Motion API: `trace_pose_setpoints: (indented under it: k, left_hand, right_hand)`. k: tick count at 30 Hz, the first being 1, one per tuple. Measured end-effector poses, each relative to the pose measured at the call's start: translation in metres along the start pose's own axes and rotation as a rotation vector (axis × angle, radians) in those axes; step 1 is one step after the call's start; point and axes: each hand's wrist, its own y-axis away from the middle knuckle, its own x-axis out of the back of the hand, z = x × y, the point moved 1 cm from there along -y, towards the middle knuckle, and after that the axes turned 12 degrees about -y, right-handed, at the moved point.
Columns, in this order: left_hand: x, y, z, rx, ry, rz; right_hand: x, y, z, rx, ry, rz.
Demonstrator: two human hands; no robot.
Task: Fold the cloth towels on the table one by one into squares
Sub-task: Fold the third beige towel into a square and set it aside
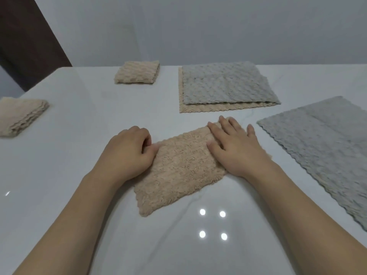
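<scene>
A beige fluffy towel [178, 171], folded into a long strip, lies slanted on the white table [79, 120] in front of me. My left hand [129, 153] pinches the strip's left edge between thumb and curled fingers. My right hand [236, 147] lies flat, fingers spread, pressing down on the strip's far right end. Two beige towels folded into squares rest further off: one at the left edge [19, 116], one at the back [137, 72].
A grey towel [226, 86] lies spread on a beige one [218, 108] at the back right. Another grey towel [321, 147] lies flat at the right edge. A grey wall stands behind the table, a dark panel at the far left.
</scene>
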Motion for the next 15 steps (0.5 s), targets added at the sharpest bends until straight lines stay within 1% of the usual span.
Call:
trace_pose_setpoints:
  k: [3,5,6,8,9,10,11,12,14,15]
  left_hand:
    - [0.005,0.002,0.006,-0.072,0.010,0.021]
    - [0.006,0.003,0.010,-0.070,0.018,0.031]
    - [0.008,0.003,0.011,-0.065,0.022,0.039]
    - [0.010,0.004,0.013,-0.060,0.036,0.053]
    - [0.011,0.005,0.013,-0.053,0.049,0.057]
    - [0.011,0.005,0.013,-0.047,0.064,0.061]
    - [0.011,0.006,0.013,-0.047,0.082,0.066]
    - [0.011,0.006,0.013,-0.051,0.100,0.068]
    - [0.010,0.006,0.013,-0.053,0.135,0.066]
    - [0.010,0.007,0.013,-0.042,0.153,0.060]
  right_hand:
    - [0.001,0.002,-0.001,0.027,-0.019,0.006]
    - [0.005,0.003,-0.004,0.050,-0.015,0.037]
    - [0.008,0.003,-0.007,0.072,0.014,0.090]
    - [0.012,0.005,-0.019,0.142,0.108,0.275]
    - [0.014,0.007,-0.026,0.181,0.130,0.360]
    - [0.014,0.009,-0.034,0.220,0.126,0.408]
    - [0.011,0.010,-0.038,0.253,0.114,0.401]
    - [0.006,0.010,-0.040,0.265,0.093,0.338]
    - [-0.003,0.009,-0.038,0.226,0.027,0.156]
    - [-0.006,0.007,-0.034,0.203,-0.002,0.105]
